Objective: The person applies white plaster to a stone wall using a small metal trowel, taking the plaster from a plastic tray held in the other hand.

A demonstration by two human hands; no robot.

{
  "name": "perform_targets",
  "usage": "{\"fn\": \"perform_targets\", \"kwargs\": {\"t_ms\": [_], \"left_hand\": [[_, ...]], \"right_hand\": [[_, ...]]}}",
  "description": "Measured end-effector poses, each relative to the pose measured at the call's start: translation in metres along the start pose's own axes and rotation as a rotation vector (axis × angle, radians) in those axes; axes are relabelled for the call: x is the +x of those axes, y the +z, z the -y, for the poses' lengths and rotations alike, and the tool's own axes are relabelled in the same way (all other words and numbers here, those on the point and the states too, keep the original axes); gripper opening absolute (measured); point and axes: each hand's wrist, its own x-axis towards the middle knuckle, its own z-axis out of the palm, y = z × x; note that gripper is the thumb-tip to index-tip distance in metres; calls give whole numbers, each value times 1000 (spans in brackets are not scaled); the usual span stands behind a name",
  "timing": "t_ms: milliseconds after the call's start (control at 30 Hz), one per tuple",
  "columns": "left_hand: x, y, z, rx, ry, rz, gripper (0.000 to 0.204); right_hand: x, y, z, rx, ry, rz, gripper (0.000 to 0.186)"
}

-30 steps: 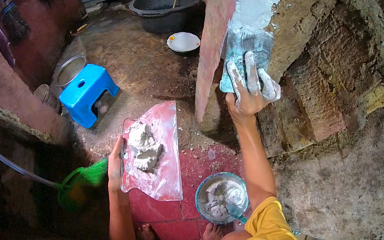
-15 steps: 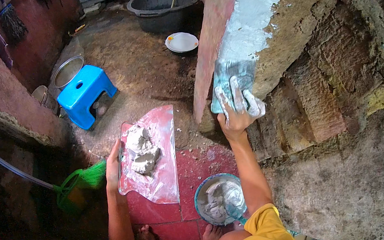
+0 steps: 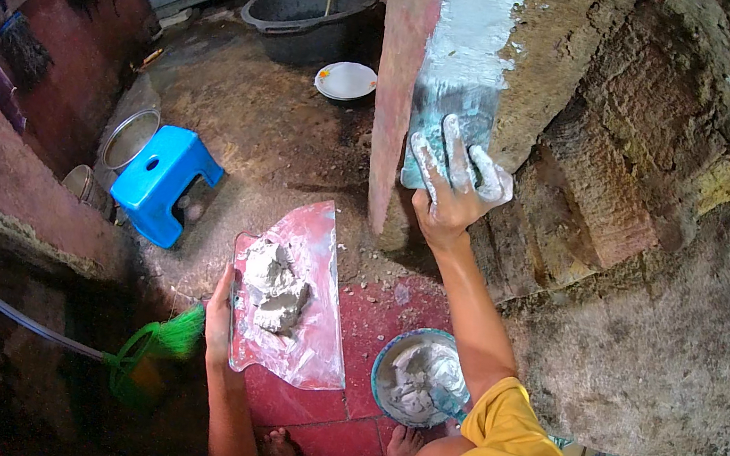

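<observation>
My right hand (image 3: 459, 190), its fingers coated white, grips a flat, clear bluish plastic spreader (image 3: 481, 108). The spreader lies against a narrow wall face, at the lower end of a strip of wet white plaster (image 3: 474, 31). Lower left, my left hand (image 3: 219, 319) holds the left edge of a flat pinkish board (image 3: 316, 359) smeared with white. A lump of thick plaster (image 3: 276, 290) rests on the board. Below my right forearm stands a round bowl (image 3: 376, 385) of plaster, with a bluish tool (image 3: 449, 404) in it.
Left of the board are a blue plastic stool (image 3: 157, 186) and a green-bristled broom (image 3: 181, 333). A large dark tub (image 3: 269, 22) and a white plate (image 3: 347, 80) sit farther back. Rough bare wall (image 3: 634, 338) fills the right side. My bare feet (image 3: 402, 444) are on red tiles.
My right hand has slid the spreader slightly up the wall, over the lower end of the plaster. The left hand and board have shifted very little.
</observation>
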Motion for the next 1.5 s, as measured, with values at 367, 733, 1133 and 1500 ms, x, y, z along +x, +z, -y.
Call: {"fn": "perform_targets", "kwargs": {"t_ms": [367, 733, 1133, 1500], "left_hand": [[2, -3, 1, -19, -14, 38, 35], [11, -12, 5, -20, -19, 38, 34], [19, -14, 0, -64, -145, 69, 26], [44, 8, -13, 796, -316, 309, 34]], "right_hand": [[-28, -24, 2, 26, -8, 64, 40], [-3, 3, -22, 2, 36, -24, 38], [-52, -86, 15, 564, 87, 307, 23], [-54, -56, -24, 1101, 678, 877, 39]]}}
